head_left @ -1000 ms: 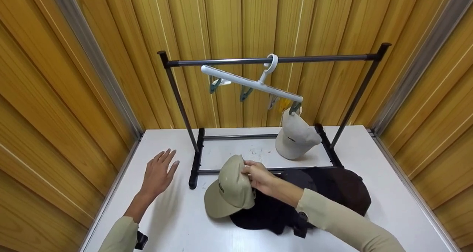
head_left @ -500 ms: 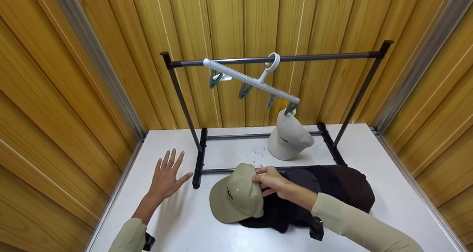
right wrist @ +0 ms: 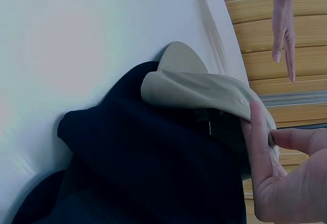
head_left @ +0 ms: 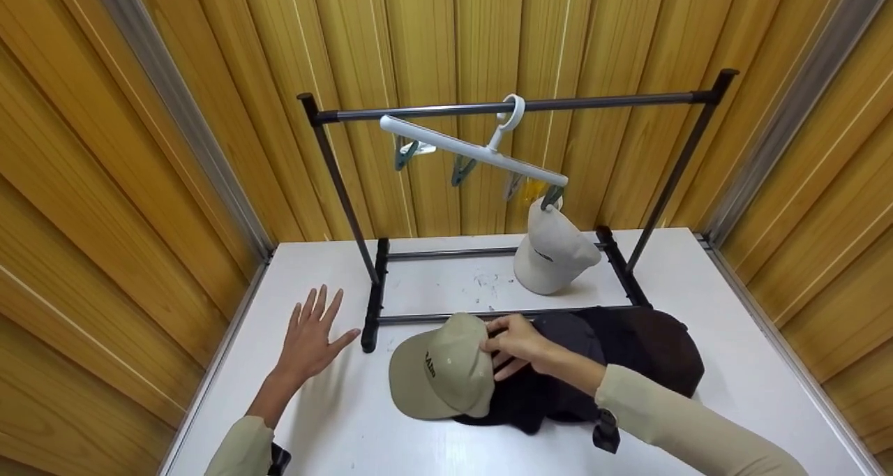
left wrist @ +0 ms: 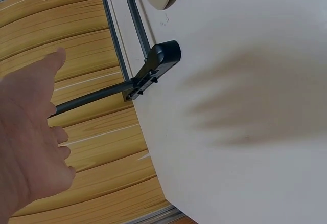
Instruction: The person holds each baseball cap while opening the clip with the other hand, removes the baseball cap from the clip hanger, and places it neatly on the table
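Note:
A khaki baseball cap with dark lettering sits at the near middle of the table, overlapping a row of dark caps. My right hand pinches the rear of its crown between thumb and fingers; in the right wrist view the fingers reach inside the khaki cap's edge. My left hand is raised over the table at the left with fingers spread, holding nothing, its shadow below. A white clip hanger hangs tilted from the rack's bar, and a light grey cap dangles from the clip at its lower right end.
A dark metal rack stands across the back of the white table. Several dark caps lie overlapped to the right, the last one brownish. Wood-patterned walls enclose the table at the back and sides.
The khaki cap has come down and slightly right with my right hand, onto the dark caps. My left hand has spread its fingers. The hanger and its grey cap have swung slightly.

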`<state>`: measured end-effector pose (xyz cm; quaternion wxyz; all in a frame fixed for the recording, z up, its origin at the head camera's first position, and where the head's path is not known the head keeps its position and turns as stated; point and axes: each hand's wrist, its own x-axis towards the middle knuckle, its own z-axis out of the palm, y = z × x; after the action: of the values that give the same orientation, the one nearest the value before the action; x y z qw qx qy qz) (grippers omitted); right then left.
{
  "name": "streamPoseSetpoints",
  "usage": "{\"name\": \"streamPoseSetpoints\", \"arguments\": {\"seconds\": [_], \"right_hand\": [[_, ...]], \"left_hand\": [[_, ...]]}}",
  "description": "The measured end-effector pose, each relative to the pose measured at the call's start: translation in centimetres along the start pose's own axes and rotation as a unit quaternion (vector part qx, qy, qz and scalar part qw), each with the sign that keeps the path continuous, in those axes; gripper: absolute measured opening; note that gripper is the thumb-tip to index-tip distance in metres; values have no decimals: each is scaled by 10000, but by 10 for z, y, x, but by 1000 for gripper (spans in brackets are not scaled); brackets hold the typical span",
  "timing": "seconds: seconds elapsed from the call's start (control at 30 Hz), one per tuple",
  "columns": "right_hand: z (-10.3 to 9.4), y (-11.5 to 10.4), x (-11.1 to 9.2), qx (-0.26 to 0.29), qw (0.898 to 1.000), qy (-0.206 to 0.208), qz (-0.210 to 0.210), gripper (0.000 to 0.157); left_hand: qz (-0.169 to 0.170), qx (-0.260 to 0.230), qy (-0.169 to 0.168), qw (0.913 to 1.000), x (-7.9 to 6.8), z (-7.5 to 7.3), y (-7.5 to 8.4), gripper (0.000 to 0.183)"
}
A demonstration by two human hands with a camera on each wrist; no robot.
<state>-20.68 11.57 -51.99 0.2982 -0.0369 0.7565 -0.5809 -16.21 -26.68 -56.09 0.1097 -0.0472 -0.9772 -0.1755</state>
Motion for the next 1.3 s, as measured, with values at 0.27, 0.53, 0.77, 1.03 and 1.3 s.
{"name": "streamPoseSetpoints", "arguments": {"seconds": [0.27,0.53,0.77,1.03,1.3], "right_hand": [[-12,-4,-2,245,9996,-100,-43,50],[-53,-20,-2,254,9927,841,-832,41],[-91,-22,-9,-2091,9350,2389,-1577,41],[-134,-14,-20,-3672,8519,3278,-1788,46],[-153,-17,-22,-3743,8625,3102,-1404,60]], "left_hand": [[44,107,-252,9996,5,-11,3,80],[308,148,-300,9990,35,-22,29,80],[698,162,-470,9963,49,-22,61,77],[1359,288,-512,9890,64,-21,98,66],[1831,638,-701,9785,99,-30,143,65]]}}
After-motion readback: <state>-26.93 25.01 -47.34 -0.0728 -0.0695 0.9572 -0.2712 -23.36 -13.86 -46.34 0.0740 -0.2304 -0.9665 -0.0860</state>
